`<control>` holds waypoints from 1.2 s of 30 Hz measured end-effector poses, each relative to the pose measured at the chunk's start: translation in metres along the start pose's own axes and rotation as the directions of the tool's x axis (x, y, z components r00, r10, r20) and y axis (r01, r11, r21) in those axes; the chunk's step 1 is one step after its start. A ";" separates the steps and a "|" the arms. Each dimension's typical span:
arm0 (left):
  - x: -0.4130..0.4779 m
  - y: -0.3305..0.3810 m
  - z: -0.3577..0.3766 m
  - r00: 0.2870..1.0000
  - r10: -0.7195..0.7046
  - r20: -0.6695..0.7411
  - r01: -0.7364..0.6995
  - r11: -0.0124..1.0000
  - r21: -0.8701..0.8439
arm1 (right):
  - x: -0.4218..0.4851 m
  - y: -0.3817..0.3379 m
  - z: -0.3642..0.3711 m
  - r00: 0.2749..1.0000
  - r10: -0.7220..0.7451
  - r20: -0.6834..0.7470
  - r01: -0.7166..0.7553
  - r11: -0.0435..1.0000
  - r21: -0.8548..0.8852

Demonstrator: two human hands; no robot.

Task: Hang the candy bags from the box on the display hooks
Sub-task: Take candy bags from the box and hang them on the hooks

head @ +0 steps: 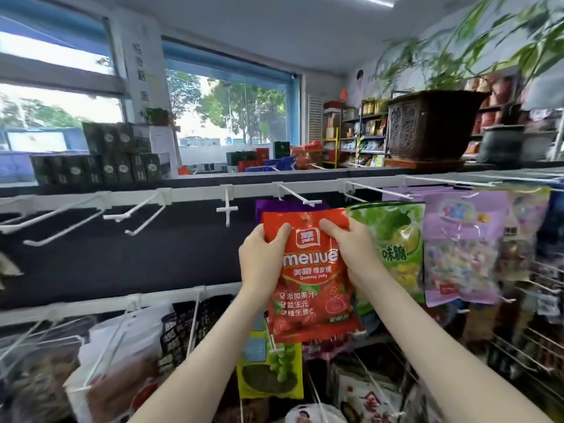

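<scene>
Between the hands, a red bag (311, 279) is held upright. The left hand (264, 257) and right hand (355, 254) each pinch an upper corner, thumbs in front and fingers hidden behind. Its top edge sits just below a hook (297, 195). A purple bag (274, 206) behind it is mostly covered. The right hand overlaps a green bag (396, 239). Goods below the arms are blurred.

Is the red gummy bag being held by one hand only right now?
No, the left hand and the right hand both grip the red gummy bag near its top corners.
</scene>
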State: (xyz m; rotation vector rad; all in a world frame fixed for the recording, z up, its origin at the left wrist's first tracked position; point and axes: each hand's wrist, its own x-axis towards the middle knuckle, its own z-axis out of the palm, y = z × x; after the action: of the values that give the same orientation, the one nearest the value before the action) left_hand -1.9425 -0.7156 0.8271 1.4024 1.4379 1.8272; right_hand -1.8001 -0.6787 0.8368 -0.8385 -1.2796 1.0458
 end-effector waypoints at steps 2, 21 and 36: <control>0.005 -0.003 0.000 1.000 -0.007 -0.005 0.007 1.000 0.029 | 0.007 0.004 0.003 1.000 0.001 -0.004 -0.001 1.000 -0.023; 0.023 -0.046 0.020 0.805 0.565 -0.178 -0.272 0.620 0.736 | 0.037 0.027 0.015 0.990 -0.097 -0.099 0.062 0.949 -0.309; -0.128 -0.071 0.142 0.702 0.549 0.454 -0.709 0.602 0.368 | -0.103 0.075 -0.132 0.928 -0.327 -0.177 0.057 0.596 -0.801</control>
State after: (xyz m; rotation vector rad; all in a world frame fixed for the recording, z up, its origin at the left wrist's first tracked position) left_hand -1.7825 -0.7253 0.7002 2.6470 1.4229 1.4901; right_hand -1.6781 -0.7423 0.7155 -1.4229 -1.5182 0.0835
